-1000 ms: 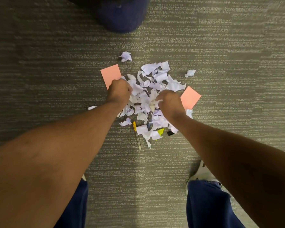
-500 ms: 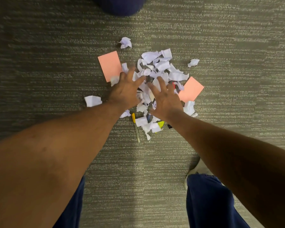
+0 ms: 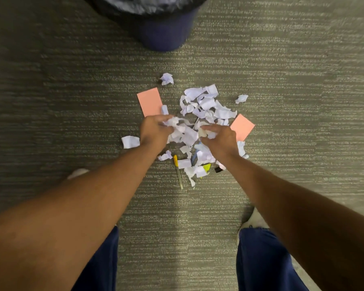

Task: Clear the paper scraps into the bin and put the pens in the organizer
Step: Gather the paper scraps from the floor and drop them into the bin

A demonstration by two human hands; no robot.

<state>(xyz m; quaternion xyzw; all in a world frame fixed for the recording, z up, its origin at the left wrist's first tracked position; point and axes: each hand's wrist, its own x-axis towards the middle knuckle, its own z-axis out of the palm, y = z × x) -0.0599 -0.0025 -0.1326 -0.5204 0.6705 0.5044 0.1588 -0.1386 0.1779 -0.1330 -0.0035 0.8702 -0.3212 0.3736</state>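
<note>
A heap of white paper scraps lies on the carpet in front of me. My left hand curls its fingers round scraps at the heap's left side. My right hand grips scraps at the right side, and a bunch of paper is pressed between the two hands. A pen with a yellow cap lies at the near edge of the heap. A blue pen, a yellow marker tip and a black piece poke out from under the scraps. The dark blue bin with a black liner stands beyond the heap.
Two pink notes lie flat, one to the left and one to the right of the heap. Loose crumpled scraps sit apart at the far side, the right and the left. My knees and shoes are at the bottom.
Both hands were spread flat over the heap half a second ago; now their fingers have curled in and bunched scraps between them. The bin shows more at the top.
</note>
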